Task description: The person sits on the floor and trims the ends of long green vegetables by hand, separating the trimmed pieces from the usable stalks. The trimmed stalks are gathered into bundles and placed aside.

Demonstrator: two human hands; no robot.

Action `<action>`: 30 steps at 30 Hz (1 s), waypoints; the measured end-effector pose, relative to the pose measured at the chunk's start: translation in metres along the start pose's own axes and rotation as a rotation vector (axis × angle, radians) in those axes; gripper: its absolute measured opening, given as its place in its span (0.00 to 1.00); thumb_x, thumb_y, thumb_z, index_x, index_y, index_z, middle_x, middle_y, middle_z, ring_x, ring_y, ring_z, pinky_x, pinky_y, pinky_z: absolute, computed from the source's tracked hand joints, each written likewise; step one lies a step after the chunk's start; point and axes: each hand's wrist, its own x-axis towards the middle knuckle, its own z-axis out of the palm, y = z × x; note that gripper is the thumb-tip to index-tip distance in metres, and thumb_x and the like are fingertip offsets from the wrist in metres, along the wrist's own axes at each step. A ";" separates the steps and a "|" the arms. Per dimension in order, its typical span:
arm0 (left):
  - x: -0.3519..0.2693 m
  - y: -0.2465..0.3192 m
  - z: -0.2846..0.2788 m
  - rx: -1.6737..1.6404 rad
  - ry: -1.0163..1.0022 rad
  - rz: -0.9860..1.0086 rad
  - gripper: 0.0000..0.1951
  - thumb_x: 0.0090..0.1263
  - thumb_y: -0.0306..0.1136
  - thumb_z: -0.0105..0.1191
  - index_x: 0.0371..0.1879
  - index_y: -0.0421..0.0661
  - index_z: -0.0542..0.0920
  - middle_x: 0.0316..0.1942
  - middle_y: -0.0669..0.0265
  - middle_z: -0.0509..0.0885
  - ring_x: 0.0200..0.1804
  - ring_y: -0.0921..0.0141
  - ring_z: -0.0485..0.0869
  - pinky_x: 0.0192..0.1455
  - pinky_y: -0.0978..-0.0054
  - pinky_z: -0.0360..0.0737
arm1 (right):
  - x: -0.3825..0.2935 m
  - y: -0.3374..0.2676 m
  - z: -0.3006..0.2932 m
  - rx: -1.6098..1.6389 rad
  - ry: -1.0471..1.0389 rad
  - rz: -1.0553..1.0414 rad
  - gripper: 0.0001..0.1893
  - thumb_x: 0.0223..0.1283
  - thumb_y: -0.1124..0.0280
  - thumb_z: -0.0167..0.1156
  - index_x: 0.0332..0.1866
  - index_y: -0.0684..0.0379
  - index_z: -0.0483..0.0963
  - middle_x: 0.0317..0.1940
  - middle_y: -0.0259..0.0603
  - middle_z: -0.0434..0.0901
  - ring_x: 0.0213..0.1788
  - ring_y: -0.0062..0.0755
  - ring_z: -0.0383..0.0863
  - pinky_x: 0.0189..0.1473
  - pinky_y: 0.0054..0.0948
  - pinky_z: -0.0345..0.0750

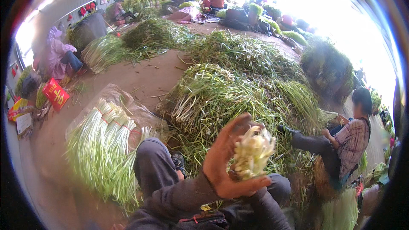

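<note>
My left hand [223, 163] is raised before my knees, curled around a bunch of pale stalk ends [254, 153] that face the camera. Its thumb lies below the bunch and its fingers above. The right sleeve [268, 210] runs up behind the left wrist, and my right hand is hidden there. Beside my left knee [151, 163] lies a stack of trimmed green stalks [99, 153], perhaps garlic shoots, with white bases and red ties [107, 119]. Beyond my hands spreads a large heap of untrimmed stalks [217, 99] with long leaves.
A co-worker [348, 140] sits close on my right, holding stalks. Another person [59, 54] sits far left, near a red bag [56, 95] with writing. Under the trimmed stack is a plastic sheet [147, 115]. More stalk heaps [153, 35] and seated people fill the far floor.
</note>
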 end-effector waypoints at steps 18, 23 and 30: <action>-0.049 -0.013 -0.078 0.377 0.588 -0.116 0.10 0.66 0.33 0.56 0.39 0.39 0.77 0.24 0.67 0.76 0.21 0.79 0.70 0.21 0.85 0.65 | -0.199 -0.179 0.038 -0.362 0.181 -0.952 0.11 0.48 0.80 0.54 0.37 0.62 0.63 0.27 0.30 0.62 0.31 0.22 0.64 0.45 0.25 0.66; -0.050 -0.034 -0.090 0.467 0.417 -0.268 0.09 0.66 0.32 0.58 0.35 0.40 0.76 0.24 0.68 0.77 0.21 0.79 0.71 0.23 0.84 0.67 | -0.271 -0.189 -0.007 -0.592 0.188 -1.194 0.22 0.53 0.77 0.54 0.54 0.71 0.62 0.31 0.34 0.66 0.36 0.25 0.66 0.49 0.26 0.66; -0.054 -0.057 -0.095 0.581 0.285 -0.440 0.11 0.65 0.31 0.59 0.28 0.39 0.73 0.15 0.72 0.73 0.13 0.76 0.77 0.14 0.83 0.67 | -0.275 -0.186 -0.009 -0.636 0.258 -1.150 0.23 0.58 0.74 0.53 0.59 0.70 0.61 0.34 0.34 0.65 0.38 0.25 0.66 0.50 0.26 0.65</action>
